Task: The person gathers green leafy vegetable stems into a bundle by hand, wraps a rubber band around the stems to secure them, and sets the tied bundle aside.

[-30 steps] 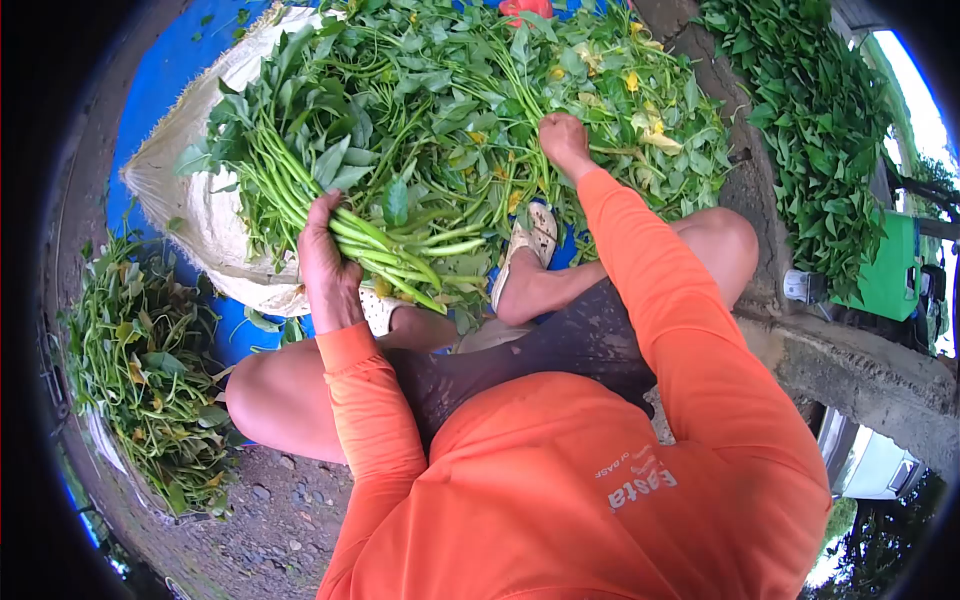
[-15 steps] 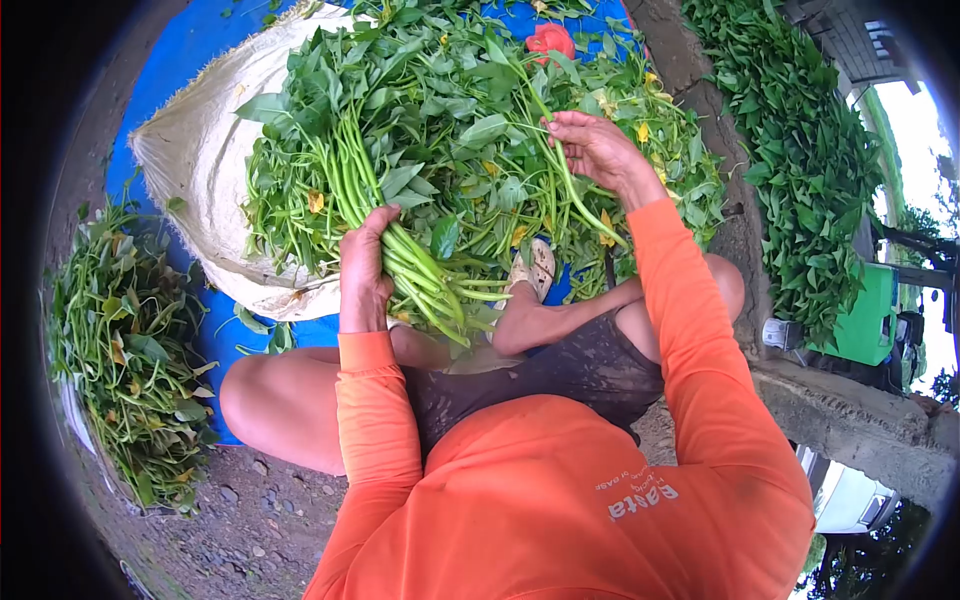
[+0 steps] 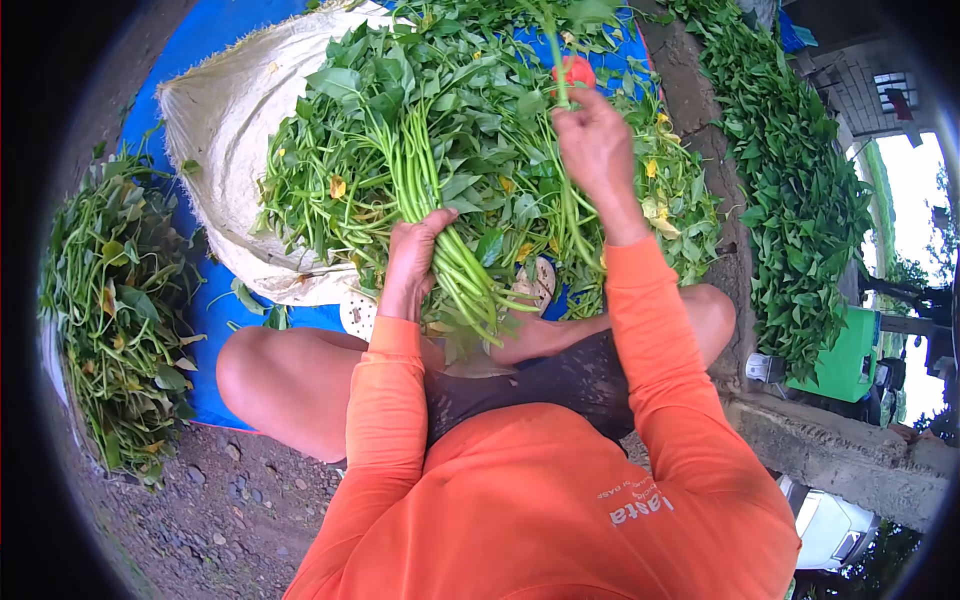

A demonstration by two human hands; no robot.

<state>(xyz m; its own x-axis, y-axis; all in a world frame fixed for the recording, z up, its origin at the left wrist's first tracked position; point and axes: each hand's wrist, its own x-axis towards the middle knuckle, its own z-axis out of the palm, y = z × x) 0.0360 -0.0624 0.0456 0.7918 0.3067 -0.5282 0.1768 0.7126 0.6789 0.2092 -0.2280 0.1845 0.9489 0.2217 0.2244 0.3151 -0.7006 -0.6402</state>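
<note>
My left hand is closed around a bunch of water spinach, its leafy tops pointing away from me and its cut stem ends toward my lap. To the right, my right hand grips a single water spinach stem, whose top blurs with motion near the upper edge. Beneath both hands spreads a large loose heap of water spinach with some yellow leaves. A red object lies partly hidden behind my right hand.
Under the heap are a whitish woven sack and a blue tarp. Another pile of greens stands at the left. Bundled leafy greens line the right side, above a green box and a concrete ledge.
My right hand has risen away from me, now pinching a stem whose top swings upward. My left hand, still holding the bunch, has shifted slightly right in the view.
</note>
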